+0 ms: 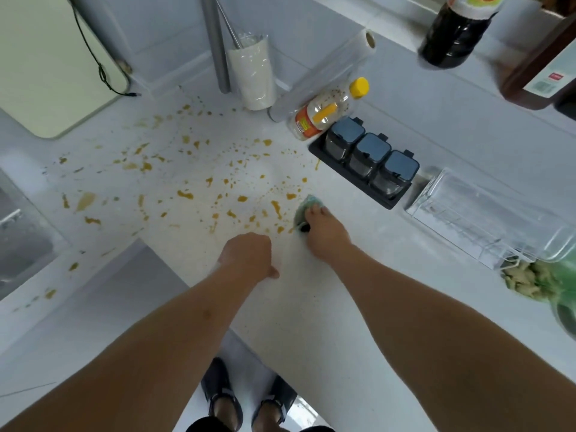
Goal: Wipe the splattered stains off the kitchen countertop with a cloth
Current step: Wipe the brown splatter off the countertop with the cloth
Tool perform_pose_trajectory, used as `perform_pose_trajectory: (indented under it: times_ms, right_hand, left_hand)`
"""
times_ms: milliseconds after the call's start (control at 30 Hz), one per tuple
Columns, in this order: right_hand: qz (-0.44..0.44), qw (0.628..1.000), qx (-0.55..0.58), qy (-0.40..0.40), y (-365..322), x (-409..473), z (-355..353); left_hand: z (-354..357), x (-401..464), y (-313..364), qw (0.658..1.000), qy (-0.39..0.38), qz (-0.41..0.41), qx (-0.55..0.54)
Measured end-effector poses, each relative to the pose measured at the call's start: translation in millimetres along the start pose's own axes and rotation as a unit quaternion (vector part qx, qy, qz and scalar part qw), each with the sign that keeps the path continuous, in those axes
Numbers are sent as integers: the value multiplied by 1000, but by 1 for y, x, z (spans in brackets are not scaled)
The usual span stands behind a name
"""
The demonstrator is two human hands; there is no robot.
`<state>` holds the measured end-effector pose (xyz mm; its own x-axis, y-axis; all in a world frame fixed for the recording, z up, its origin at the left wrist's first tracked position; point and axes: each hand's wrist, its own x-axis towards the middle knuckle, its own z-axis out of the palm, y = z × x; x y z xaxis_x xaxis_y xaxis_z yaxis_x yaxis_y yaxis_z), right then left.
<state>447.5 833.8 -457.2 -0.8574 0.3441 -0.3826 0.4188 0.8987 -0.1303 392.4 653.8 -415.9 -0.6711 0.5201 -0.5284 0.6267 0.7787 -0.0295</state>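
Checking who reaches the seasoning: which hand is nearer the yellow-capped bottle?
Right. The right hand, holding the cloth, is below the yellow-capped bottle; the left hand is farther down-left.

White countertop (orange stains splattered) bears spice rack, bottle, cloth.

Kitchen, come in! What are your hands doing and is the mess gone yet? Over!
Right hand presses cloth at the splatter's edge. Left hand fisted on countertop, holding nothing. Stains mostly unwiped. Spice jars close by.

countertop: white (faintly speckled); stains: amber-brown; cloth: teal-green; bottle cap: yellow
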Motion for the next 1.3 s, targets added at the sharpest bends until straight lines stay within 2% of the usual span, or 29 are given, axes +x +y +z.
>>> perform_pose_trajectory:
  times_ms: [67, 133, 300, 400, 500, 567, 767, 833, 900, 967, 1067, 1133, 1200, 1300]
  right_hand:
    - [-45, 999, -7, 11, -8, -17, 14]
    - [-64, 998, -9, 19, 12, -36, 20]
    - [48, 997, 38, 41, 82, -56, 5]
    - [124, 990, 58, 25, 68, -33, -10]
    - [149, 986, 71, 15, 39, -18, -15]
    - [116, 992, 53, 24, 22, -18, -11]
    - [-59, 997, 2, 56, -28, -33, 17]
    - [-116, 990, 11, 73, -21, -49, 27]
    - [-135, 988, 17, 67, 8, -63, 32]
    - [-100, 993, 15, 67, 44, -75, 32]
    - [18, 993, 39, 112, 90, -74, 19]
    - [112, 988, 81, 70, 107, -58, 14]
    - [191, 975, 95, 63, 97, -45, 6]
    - [180, 975, 112, 69, 53, -35, 5]
  left_hand:
    - [1, -2, 0, 1000, 7, -5, 10]
    - [2, -2, -1, 1000, 13, 1, 20]
    - [3, -6, -4, 1000, 18, 4, 23]
    - [3, -7, -4, 1000, 22, -1, 3]
    - [6, -7, -5, 1000, 30, -3, -4]
    - [6, -7, -5, 999, 35, -5, -1]
    - [13, -8, -6, 998, 56, -10, 29]
    - [16, -8, -9, 997, 65, -6, 43]
    - [16, -6, -12, 997, 68, 6, 43]
    - [15, -5, -16, 996, 73, 20, 39]
    - [17, -6, -19, 996, 78, 30, 40]
    - [21, -7, -21, 996, 77, 29, 39]
    - [22, -8, -20, 996, 73, 27, 40]
    - [23, -9, -15, 997, 63, 21, 34]
